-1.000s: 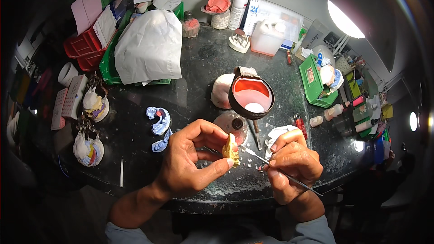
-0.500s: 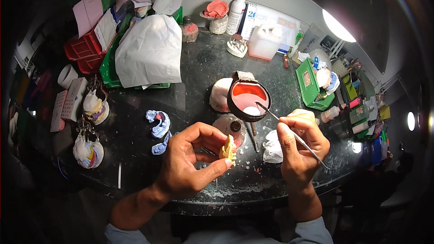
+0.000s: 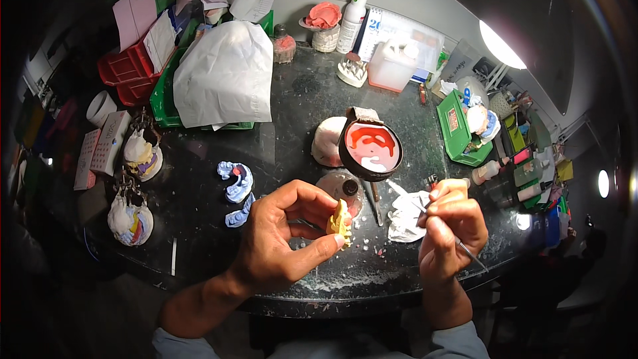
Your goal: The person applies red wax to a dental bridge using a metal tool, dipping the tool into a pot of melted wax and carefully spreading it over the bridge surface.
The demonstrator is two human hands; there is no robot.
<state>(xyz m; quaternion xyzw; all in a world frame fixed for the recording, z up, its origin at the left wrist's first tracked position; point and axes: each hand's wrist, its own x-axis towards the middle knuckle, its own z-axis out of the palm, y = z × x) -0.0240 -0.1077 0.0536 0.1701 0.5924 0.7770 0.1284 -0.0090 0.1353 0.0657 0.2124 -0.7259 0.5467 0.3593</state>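
My left hand [image 3: 282,236] pinches a small yellow dental cast [image 3: 339,221] between thumb and fingers. My right hand [image 3: 454,236] grips a thin metal wax-carving tool [image 3: 473,256] like a pen. The tool's tip points left, above a crumpled white cloth [image 3: 404,224]. Beyond and between the hands, a round dark pot [image 3: 341,149] contains red and pink wax [image 3: 372,149]. Just in front of the pot, a glass lamp with a dark cap [image 3: 349,188] is partly covered by my left fingers. A knife-like tool [image 3: 376,201] lies beside the lamp.
Blue dental casts [image 3: 238,183] lie left of my left hand. Mounted plaster models [image 3: 129,218] stand farther left. A green bin under white plastic [image 3: 222,80] is at the back left; another green box [image 3: 458,133] is at right. Wax crumbs litter the bench's front edge [image 3: 359,289].
My right hand has drawn the tool out of the wax pot, and its tip is now lower, near the cloth. The left hand still holds the cast in nearly the same place.
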